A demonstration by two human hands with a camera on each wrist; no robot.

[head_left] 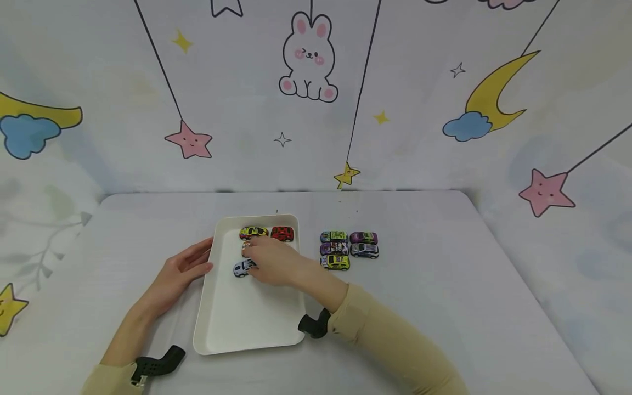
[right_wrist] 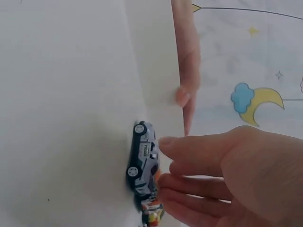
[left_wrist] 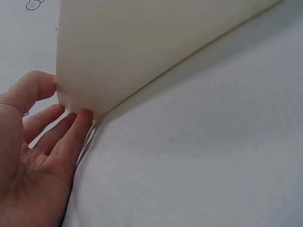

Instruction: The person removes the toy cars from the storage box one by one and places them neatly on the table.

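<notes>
My left hand (head_left: 173, 280) rests against the outside of the left wall of a white tray (head_left: 249, 329). In the left wrist view, its thumb and fingertips touch the tray's outer side. Inside the tray, my right hand (head_left: 274, 262) reaches down over a white toy car (head_left: 242, 268) and an orange toy car (head_left: 244, 249), partly covering both. Seen from the right wrist, the thumb is at the white car's roof and the fingertips are close to the orange car; whether they pinch either cannot be told. A yellow toy car (head_left: 254, 232) and a red toy car (head_left: 282, 234) stand behind.
Right of the tray, several toy cars stand in two columns, among them a green one (head_left: 334, 237), a purple one (head_left: 364, 237), a silver one (head_left: 365, 250) and a yellow-green one (head_left: 335, 263). A white cloth covers the table (head_left: 444, 307); a patterned backdrop (head_left: 247, 71) rises behind.
</notes>
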